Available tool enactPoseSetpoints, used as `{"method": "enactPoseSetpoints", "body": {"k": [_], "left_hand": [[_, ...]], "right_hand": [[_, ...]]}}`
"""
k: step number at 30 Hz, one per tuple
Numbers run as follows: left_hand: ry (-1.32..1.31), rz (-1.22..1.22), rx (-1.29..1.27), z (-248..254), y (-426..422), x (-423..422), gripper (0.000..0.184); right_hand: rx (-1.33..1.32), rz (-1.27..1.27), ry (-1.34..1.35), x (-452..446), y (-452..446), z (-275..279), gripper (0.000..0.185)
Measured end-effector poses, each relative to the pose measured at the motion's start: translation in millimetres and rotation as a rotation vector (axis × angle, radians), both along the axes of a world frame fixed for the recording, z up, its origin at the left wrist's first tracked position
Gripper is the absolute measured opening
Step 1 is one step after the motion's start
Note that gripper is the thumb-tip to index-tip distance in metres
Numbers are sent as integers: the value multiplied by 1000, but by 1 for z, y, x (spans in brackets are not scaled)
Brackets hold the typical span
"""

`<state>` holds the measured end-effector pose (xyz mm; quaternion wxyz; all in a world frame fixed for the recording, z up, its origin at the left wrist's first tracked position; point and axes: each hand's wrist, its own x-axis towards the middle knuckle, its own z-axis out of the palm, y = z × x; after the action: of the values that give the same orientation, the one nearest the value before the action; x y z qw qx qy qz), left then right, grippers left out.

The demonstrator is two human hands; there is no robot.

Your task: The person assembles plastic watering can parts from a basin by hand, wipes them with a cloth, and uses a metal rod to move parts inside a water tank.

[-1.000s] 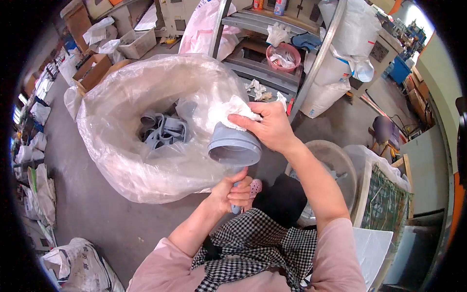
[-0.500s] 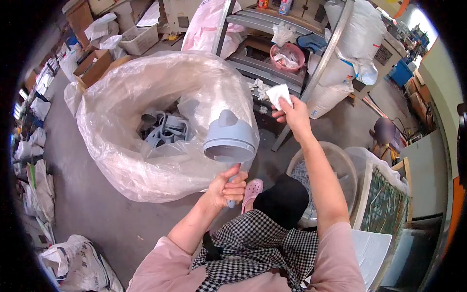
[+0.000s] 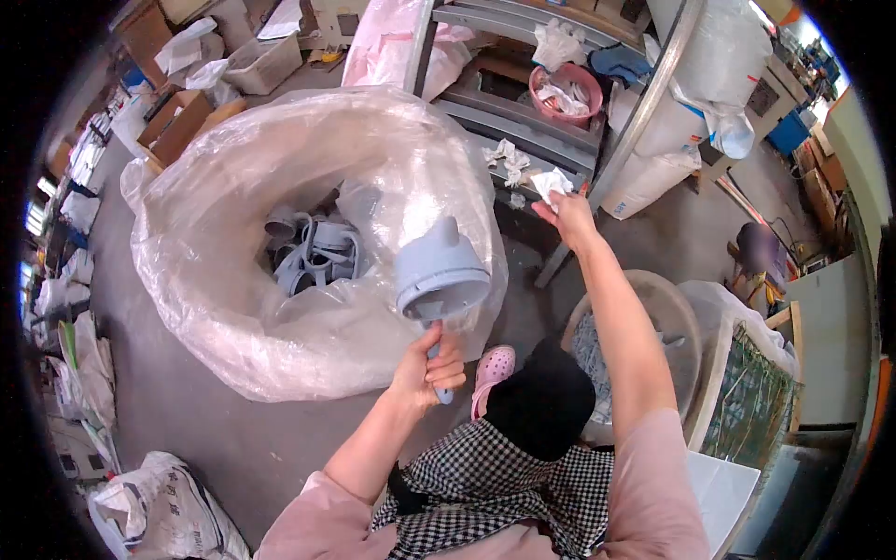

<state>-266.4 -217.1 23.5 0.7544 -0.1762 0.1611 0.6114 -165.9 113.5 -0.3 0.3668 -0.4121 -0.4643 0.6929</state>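
Seen from the head camera, a person's left hand (image 3: 431, 367) closes its grip around the handle of a blue-grey, cup-shaped plastic piece (image 3: 434, 259), held beside a wide, clear plastic bag (image 3: 303, 359) containing blue-grey plastic parts (image 3: 322, 250). The right hand (image 3: 569, 218) pinches a crumpled white wipe (image 3: 553, 184) near a grey metal rack (image 3: 504, 25). Dark printing on a white woven sack (image 3: 177, 509), lower left, is too small to read.

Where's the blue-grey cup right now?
In the head view, the blue-grey cup is near the centre, held up in the left hand, in front of the right side of the big plastic bag.
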Motion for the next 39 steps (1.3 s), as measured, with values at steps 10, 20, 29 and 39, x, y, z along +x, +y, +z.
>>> {"method": "enactPoseSetpoints", "body": {"k": [10, 20, 29, 39], "left_hand": [[628, 147, -236, 1, 39, 1, 37], [720, 210, -371, -1, 65, 3, 35], [1967, 632, -167, -25, 51, -14, 23], [2191, 807, -296, 1, 2, -60, 8]], "right_hand": [[-57, -133, -97, -9, 79, -44, 22], [351, -140, -630, -17, 148, -108, 50], [916, 91, -1232, -8, 84, -44, 51], [895, 150, -765, 111, -32, 45, 38]]}}
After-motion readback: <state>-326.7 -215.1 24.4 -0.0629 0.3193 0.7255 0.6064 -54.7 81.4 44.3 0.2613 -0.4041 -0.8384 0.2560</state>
